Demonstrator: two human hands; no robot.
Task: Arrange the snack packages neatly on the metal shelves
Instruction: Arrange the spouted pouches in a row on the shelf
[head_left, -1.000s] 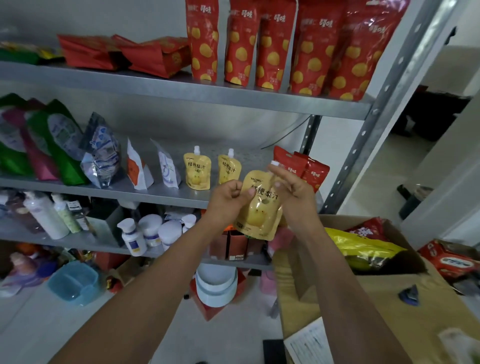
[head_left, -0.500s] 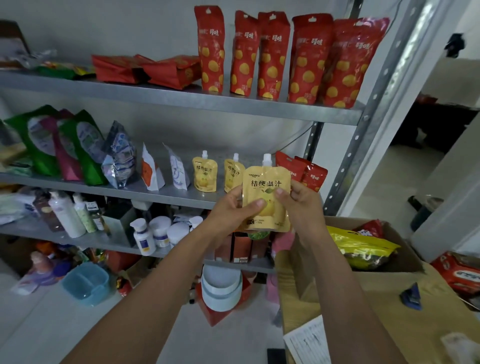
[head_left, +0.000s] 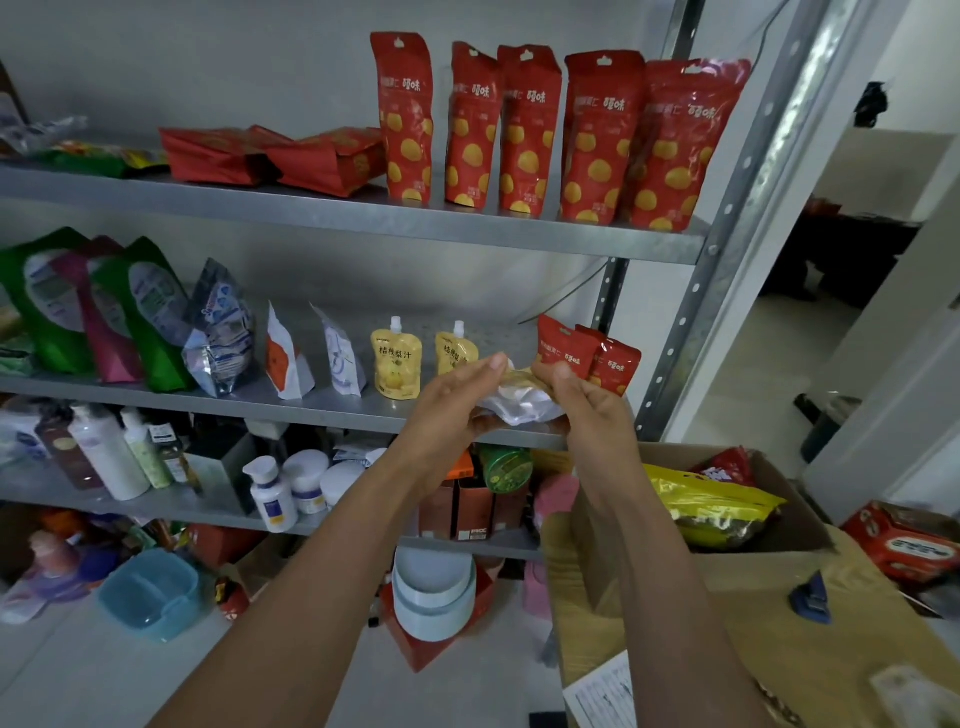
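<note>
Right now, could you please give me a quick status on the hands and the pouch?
Left hand and right hand both hold the spout pouch. Pouch tipped, silver base showing, at middle shelf front edge. Red packets close on right.

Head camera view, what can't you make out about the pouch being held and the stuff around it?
Held pouch: head view, blurred, silvery side facing the camera, so its print is unreadable; left hand and right hand cover its ends.
Second shelf pouch: head view, lower half behind the left hand.
Paper sheet: head view, cut by the bottom edge, print too small.
</note>
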